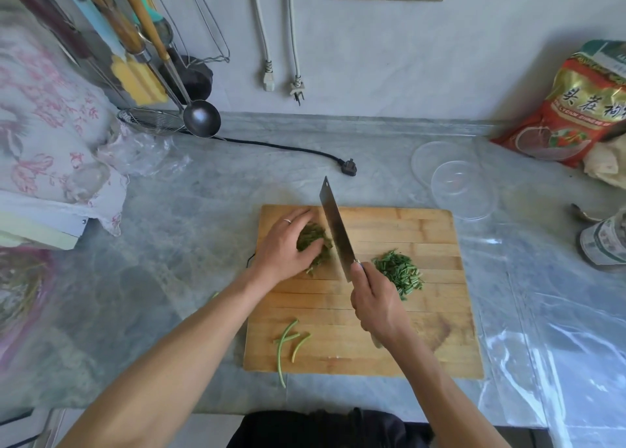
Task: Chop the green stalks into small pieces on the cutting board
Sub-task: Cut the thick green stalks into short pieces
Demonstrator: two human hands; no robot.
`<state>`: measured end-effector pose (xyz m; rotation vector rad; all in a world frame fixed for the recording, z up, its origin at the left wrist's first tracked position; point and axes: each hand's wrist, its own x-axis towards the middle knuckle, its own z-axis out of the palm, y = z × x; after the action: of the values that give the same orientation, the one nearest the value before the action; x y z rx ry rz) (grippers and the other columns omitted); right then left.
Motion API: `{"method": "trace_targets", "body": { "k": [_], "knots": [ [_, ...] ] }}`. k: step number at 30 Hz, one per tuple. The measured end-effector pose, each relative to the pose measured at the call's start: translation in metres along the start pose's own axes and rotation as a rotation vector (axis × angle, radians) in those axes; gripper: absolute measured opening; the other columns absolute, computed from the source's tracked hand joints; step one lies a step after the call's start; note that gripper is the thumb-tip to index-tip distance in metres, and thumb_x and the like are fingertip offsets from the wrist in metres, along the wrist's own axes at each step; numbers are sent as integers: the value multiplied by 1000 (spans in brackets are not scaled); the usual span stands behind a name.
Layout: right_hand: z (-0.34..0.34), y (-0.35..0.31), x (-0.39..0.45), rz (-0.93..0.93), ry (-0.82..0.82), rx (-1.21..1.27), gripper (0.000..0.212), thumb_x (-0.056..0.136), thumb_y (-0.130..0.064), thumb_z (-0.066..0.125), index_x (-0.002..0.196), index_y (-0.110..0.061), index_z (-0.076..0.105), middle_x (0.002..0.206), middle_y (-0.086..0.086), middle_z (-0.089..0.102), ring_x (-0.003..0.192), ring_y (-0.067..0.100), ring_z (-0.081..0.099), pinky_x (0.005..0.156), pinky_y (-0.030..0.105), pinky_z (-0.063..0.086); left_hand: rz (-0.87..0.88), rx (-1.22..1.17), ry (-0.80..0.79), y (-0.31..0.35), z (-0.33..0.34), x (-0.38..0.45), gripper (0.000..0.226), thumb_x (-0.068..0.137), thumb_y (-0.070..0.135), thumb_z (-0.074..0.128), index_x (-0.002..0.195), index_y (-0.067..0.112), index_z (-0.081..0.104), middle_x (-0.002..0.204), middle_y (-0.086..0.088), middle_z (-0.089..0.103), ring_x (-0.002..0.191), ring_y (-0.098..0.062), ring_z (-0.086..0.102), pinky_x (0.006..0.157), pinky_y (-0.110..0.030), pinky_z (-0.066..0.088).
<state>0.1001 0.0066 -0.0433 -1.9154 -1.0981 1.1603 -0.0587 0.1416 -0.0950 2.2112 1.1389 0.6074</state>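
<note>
A wooden cutting board (389,339) lies on the grey counter. My left hand (288,244) presses down on a bunch of green stalks (316,241) at the board's far left. My right hand (376,302) grips the handle of a cleaver (335,230), whose blade stands edge-down just right of the bunch, close to my left fingers. A pile of chopped green pieces (399,273) sits right of the blade. Three loose uncut stalks (288,344) lie at the board's near left, one hanging over the edge.
Two clear plastic bowls (457,183) stand behind the board at the right. A black plug and cord (349,167) lie behind the board. A ladle (201,117) and strainer hang at back left. A red food bag (576,108) and a bottle (603,244) stand at the right.
</note>
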Motion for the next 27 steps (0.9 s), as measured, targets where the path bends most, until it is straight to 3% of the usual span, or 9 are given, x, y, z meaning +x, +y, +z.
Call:
{"method": "trace_targets", "body": {
  "k": [4,7,15,19,23,27],
  "knots": [
    [-11,0,-11,-57,69,13,41,101,-42,36,72,-14,41,52,0,41,48,18,36,47,42,38,-48,-17,161,13,-21,-19,27,91,24,66,115,12,70,113,2,69,103,-11,64,90,-30,53],
    [-17,7,-25,-98,29,-39,43,101,-45,34,77,-12,46,55,2,46,48,17,39,47,37,38,-144,-30,232,24,-27,-55,14,87,14,72,100,15,76,96,5,74,80,-8,66,75,-25,54],
    [-11,26,-71,-202,-113,-123,43,101,-45,35,80,-10,48,56,1,47,50,14,41,52,37,39,-282,-9,149,35,-7,-144,7,81,19,77,88,21,78,83,15,71,76,-2,66,71,-33,56],
    [-11,38,-84,-249,-167,-158,40,102,-43,37,73,-16,44,54,-2,43,49,13,38,53,40,37,-245,57,148,40,6,-175,27,78,44,72,96,24,77,92,15,66,77,-5,65,65,-27,55],
    [-11,47,-90,-259,-221,-180,40,102,-43,36,71,-19,39,55,-2,39,50,13,36,52,41,35,-199,176,201,49,23,-190,24,82,23,79,105,21,76,102,12,66,84,-12,66,66,-29,56],
    [-9,53,-95,-270,-235,-218,38,101,-45,35,70,-24,38,54,-3,37,49,15,33,50,39,31,-179,203,291,50,34,-197,24,85,1,71,107,10,75,106,3,71,85,-21,69,71,-33,58]
  ]
}}
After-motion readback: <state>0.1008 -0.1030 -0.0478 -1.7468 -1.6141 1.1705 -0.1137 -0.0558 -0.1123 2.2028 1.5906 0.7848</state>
